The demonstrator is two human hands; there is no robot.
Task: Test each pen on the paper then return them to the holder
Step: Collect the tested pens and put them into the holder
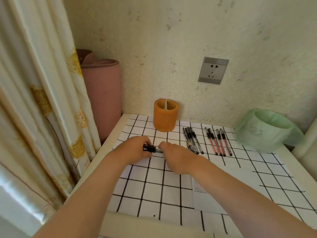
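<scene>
A black pen (pixel 151 149) lies level between both hands above the checked tablecloth. My left hand (pixel 135 148) grips its dark cap end, and my right hand (pixel 173 157) holds the barrel end. The orange cylindrical holder (pixel 165 115) stands upright behind them by the wall, with nothing visible in it. To its right several black pens (pixel 193 140) lie in a row, and beside them several red pens (pixel 218 142). A white paper (pixel 204 198) with small pen marks lies under my right forearm.
A bin lined with a green bag (pixel 265 129) stands at the table's right back corner. A rolled pink mat (pixel 103 93) leans in the corner to the left, next to a curtain (pixel 39 100). A wall socket (pixel 213 70) sits above the pens.
</scene>
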